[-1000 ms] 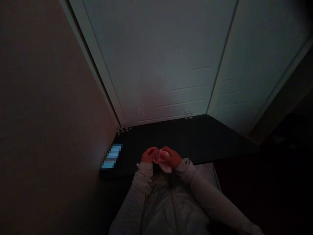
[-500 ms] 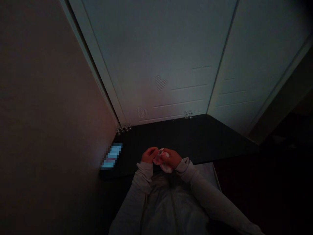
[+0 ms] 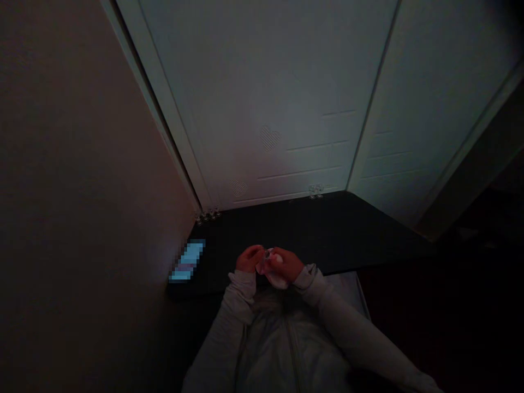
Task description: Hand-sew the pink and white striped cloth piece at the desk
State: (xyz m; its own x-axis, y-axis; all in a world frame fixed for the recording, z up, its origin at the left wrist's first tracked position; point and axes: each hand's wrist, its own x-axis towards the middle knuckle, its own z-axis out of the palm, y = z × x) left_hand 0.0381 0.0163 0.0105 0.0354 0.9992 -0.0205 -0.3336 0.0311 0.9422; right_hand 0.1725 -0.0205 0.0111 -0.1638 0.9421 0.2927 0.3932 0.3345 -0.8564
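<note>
Close to my body, above the near edge of the dark table (image 3: 327, 234), my two hands meet. My left hand (image 3: 248, 258) is closed, its fingertips on a small clear glass (image 3: 267, 254) that is mostly hidden. My right hand (image 3: 290, 265) is closed around a pale, pinkish cloth (image 3: 278, 281), which hangs below the fingers and is bunched against the glass. Dim light blurs the finer details of both.
Several small stemmed glasses (image 3: 208, 215) stand at the table's back left corner, and two more small glasses (image 3: 316, 191) by the white panel (image 3: 254, 82). A lit, pixelated screen (image 3: 187, 262) lies at left beside the wall (image 3: 102, 191).
Both hands stay in nearly the same place. The fingers and the cloth have shifted only slightly around the glass.
</note>
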